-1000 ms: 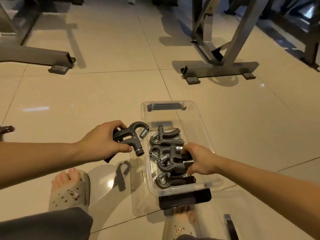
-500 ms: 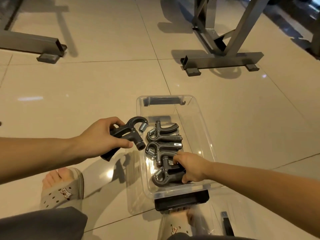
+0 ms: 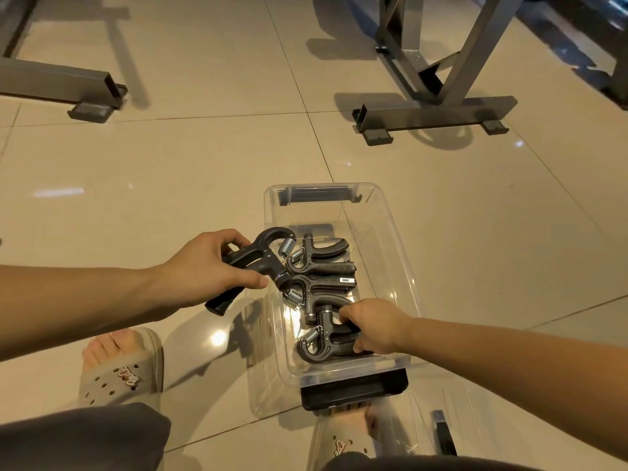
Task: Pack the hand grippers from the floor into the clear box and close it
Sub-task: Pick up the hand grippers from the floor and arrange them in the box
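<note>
The clear box [image 3: 390, 232] stands open on the tiled floor in front of me, a black latch [image 3: 353, 389] on its near end. Three black hand grippers lie in it: the far one [image 3: 323, 254], a middle one [image 3: 326, 283] and the nearest [image 3: 326, 348]. My right hand [image 3: 375, 326] reaches into the box and is closed around the nearest gripper's handles. My left hand [image 3: 210, 270] holds another hand gripper [image 3: 258, 263] just above the box's left rim, its spring over the edge.
The clear lid [image 3: 452, 426] lies on the floor at the lower right, beside my right foot. My left foot in a grey clog [image 3: 119, 372] is left of the box. Metal gym frames [image 3: 435, 113] [image 3: 68, 83] stand behind.
My right hand has lowered its gripper to the box's near end. My left hand has brought its gripper right, to the box's left rim.
</note>
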The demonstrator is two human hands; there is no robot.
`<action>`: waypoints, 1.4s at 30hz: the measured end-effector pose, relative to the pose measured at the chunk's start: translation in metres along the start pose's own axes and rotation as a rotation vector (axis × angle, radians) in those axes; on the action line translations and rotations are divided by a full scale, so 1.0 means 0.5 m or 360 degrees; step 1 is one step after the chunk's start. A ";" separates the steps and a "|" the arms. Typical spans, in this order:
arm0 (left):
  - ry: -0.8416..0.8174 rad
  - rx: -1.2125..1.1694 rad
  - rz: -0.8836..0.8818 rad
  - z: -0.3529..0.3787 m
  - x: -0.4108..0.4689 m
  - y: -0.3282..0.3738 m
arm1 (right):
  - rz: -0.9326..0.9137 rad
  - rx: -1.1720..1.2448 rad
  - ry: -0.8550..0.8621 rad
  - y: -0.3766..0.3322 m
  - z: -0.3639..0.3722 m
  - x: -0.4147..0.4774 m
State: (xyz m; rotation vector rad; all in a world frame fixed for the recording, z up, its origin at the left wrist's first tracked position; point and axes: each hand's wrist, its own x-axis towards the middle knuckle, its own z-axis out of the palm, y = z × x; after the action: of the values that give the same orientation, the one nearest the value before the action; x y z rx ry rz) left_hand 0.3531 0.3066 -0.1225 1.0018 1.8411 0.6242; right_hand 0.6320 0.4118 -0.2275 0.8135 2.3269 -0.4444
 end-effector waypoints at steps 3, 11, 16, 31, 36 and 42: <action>-0.0021 0.0000 0.0004 0.001 -0.004 0.002 | -0.0003 0.0025 0.0017 0.000 -0.002 -0.001; -0.0005 -0.0012 0.0038 0.000 -0.008 -0.001 | -0.0034 0.0056 0.0120 -0.003 -0.009 -0.002; 0.0092 0.0088 0.0098 -0.006 -0.009 -0.008 | -0.0091 0.0874 0.0703 -0.051 -0.133 -0.012; 0.0456 0.0006 0.0230 0.007 -0.039 -0.001 | -0.0048 0.2381 0.0544 -0.194 -0.247 -0.072; 0.0360 -0.0165 0.0228 -0.013 -0.038 0.010 | -0.0073 0.2145 0.0692 -0.160 -0.267 -0.080; 0.0318 -0.0146 0.0473 -0.040 -0.028 0.033 | -0.0263 0.1756 0.0816 -0.131 -0.297 -0.083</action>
State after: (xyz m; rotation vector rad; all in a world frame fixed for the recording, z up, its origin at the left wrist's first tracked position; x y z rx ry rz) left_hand 0.3448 0.3035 -0.0942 1.1982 1.8289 1.0101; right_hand 0.5482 0.4168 -0.0826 1.3249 2.5142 -1.8668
